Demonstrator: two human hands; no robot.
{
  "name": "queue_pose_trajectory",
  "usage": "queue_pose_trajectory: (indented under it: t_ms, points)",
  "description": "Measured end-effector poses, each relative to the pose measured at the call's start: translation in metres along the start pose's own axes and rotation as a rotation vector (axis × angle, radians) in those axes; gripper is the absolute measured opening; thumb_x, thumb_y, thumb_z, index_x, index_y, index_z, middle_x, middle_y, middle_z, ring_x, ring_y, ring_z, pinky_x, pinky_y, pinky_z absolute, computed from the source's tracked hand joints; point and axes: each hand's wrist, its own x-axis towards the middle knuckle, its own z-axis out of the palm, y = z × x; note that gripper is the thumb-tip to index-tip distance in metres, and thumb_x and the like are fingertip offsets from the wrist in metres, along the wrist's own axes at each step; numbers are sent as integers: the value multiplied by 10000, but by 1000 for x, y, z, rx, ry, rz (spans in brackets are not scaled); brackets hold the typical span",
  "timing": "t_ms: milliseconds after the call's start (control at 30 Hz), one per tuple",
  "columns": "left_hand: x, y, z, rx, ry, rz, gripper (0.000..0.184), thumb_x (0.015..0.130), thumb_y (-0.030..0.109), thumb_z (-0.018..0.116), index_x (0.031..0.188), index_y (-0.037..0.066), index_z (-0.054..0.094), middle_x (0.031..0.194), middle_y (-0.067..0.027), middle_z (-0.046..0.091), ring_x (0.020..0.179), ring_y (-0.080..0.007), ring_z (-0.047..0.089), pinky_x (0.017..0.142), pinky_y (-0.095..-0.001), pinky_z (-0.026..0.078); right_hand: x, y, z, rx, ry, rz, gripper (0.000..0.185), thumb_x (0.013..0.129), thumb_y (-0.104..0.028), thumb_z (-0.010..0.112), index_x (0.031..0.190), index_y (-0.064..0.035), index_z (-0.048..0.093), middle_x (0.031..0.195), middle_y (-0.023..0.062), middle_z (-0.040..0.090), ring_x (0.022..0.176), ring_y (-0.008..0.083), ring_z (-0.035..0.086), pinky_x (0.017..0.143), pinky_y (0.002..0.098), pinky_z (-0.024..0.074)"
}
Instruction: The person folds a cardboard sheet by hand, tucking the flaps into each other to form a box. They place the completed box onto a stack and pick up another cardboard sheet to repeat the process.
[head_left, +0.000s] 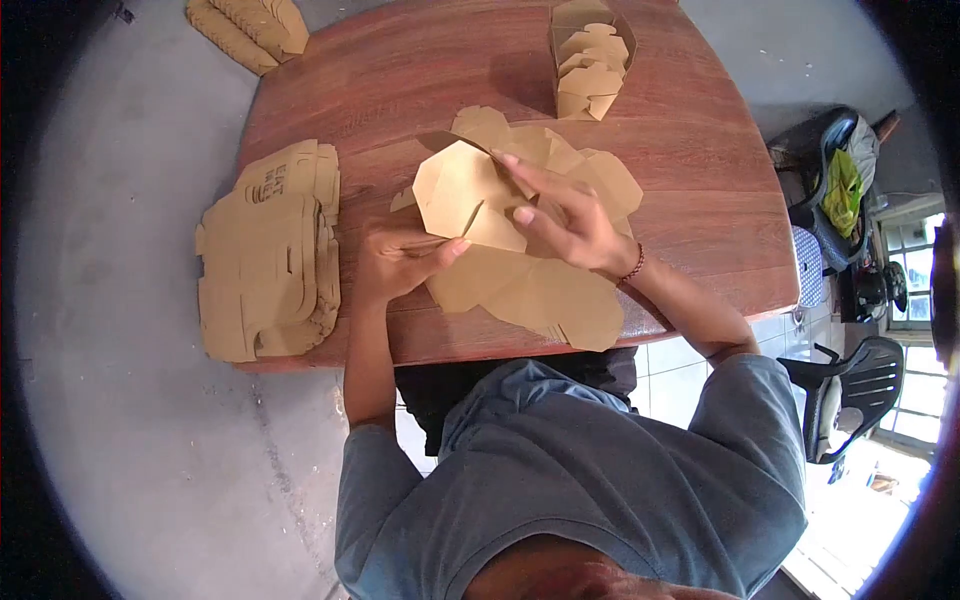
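A partly folded brown cardboard food box [455,185] is held up over the middle of the table, its flaps raised at several angles. At its near left corner, my left hand [405,262] is closed, pinching the edge of a flap between thumb and fingers. On the right side my right hand [575,220] grips another flap, with the fingers on the far side and the thumb nearer me. Beneath the box lie several flat cardboard blanks [550,300], fanned out and overlapping. Part of the box's right side is hidden behind my right hand.
A stack of flat cardboard box pieces [262,265] with printing lies at the table's left edge. Nested, formed boxes [590,75] stand at the far right. More stacked cardboard [250,30] sits at the far left corner. Dark plastic chairs [860,390] are off to the right.
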Motion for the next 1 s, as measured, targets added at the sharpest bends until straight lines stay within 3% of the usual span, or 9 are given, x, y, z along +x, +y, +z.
queue_pose_trajectory:
  t_ms: [33, 167, 233, 433, 667, 767, 833, 933, 1000]
  points:
    - [-2, -1, -1, -62, 7, -92, 149, 808, 60, 793, 925, -29, 775, 811, -102, 764, 719, -127, 716, 630, -264, 560, 2, -2, 3, -8, 35, -99, 463, 970, -121, 616, 1413, -19, 525, 1422, 249, 512, 1316, 355, 523, 1084, 403, 438]
    - [0, -7, -7, -52, -12, -14, 155, 814, 79, 799, 923, -28, 777, 785, -87, 761, 705, -97, 696, 620, -252, 550, -1, -4, -4, -118, -56, -110, 444, 938, -35, 600, 1375, 28, 554, 1407, 238, 528, 1279, 345, 553, 1061, 406, 442]
    - [-4, -8, -10, -125, -59, -192, 170, 813, 106, 809, 917, -25, 779, 797, -86, 763, 701, -92, 693, 620, -249, 545, 2, -4, -4, -87, -23, -89, 364, 947, -103, 639, 1308, -62, 647, 1300, 231, 581, 1156, 321, 621, 963, 388, 517]
    - [-1, -10, -9, -80, -163, -205, 165, 809, 136, 815, 877, -11, 784, 779, -84, 760, 672, -102, 684, 617, -253, 535, 6, -2, -8, -184, -42, -99, 316, 898, -117, 710, 1206, -50, 701, 1299, 156, 579, 1062, 252, 649, 900, 362, 545]
    - [4, -7, -12, -37, -221, -159, 174, 818, 165, 813, 875, 3, 785, 769, -109, 754, 690, -109, 701, 626, -256, 542, 9, -3, -11, -224, -15, -104, 217, 867, -136, 749, 1057, -47, 693, 1326, 134, 560, 1069, 268, 649, 913, 378, 540]
    - [13, 8, -18, 168, -228, -165, 237, 803, 254, 821, 841, 22, 785, 750, -115, 741, 709, -175, 717, 775, -332, 553, 7, -1, -10, -221, -26, -105, 195, 861, -134, 755, 1012, -53, 662, 1341, 134, 546, 1088, 285, 640, 923, 391, 535]
    - [21, 13, -23, 399, -256, -26, 293, 779, 340, 814, 815, 51, 780, 749, -136, 721, 746, -272, 703, 970, -417, 472, 7, -2, -8, -259, -41, -97, 177, 863, -131, 751, 984, -54, 648, 1350, 131, 531, 1101, 287, 632, 924, 397, 533]
    - [31, 23, -31, 445, -324, -94, 289, 759, 345, 796, 800, 60, 767, 747, -153, 701, 763, -335, 672, 1073, -464, 367, 5, 3, -4, -260, -39, -108, 181, 862, -131, 752, 982, -54, 641, 1357, 129, 518, 1102, 289, 628, 916, 398, 537]
    - [44, 30, -34, 522, -389, -108, 276, 751, 321, 791, 804, 52, 760, 748, -164, 696, 766, -339, 669, 1057, -462, 384, 3, 1, -3, -268, -33, -86, 179, 861, -130, 752, 980, -53, 641, 1355, 132, 515, 1095, 293, 629, 907, 398, 541]
